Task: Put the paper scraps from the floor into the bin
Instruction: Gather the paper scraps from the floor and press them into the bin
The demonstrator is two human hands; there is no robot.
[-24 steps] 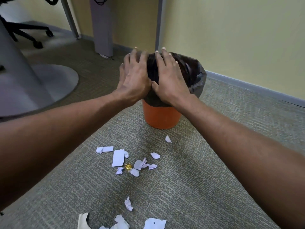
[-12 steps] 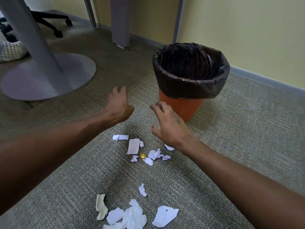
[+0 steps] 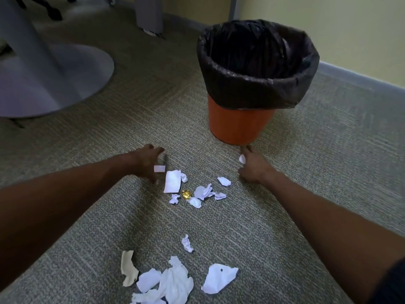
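Note:
An orange bin (image 3: 238,123) lined with a black bag stands on the carpet, far right of centre. White paper scraps (image 3: 202,191) lie in a cluster in front of it, around a gold foil ball (image 3: 186,194). A second pile of larger scraps (image 3: 173,281) lies nearer to me. My left hand (image 3: 145,163) is down at the cluster's left edge, thumb and fingers apart around a small rectangular scrap (image 3: 159,168). My right hand (image 3: 254,167) is low by the bin's base, with a small scrap (image 3: 242,159) between thumb and forefinger, fingers spread.
A grey round table base (image 3: 54,84) with its column sits at the left. A grey post (image 3: 149,16) and the yellow wall with a grey skirting board (image 3: 361,77) run behind the bin. A chair's castors (image 3: 54,15) show at the top left.
Both hands came down from over the bin's mouth to the floor, spreading apart to either side of the scrap cluster. The view has moved closer and lower.

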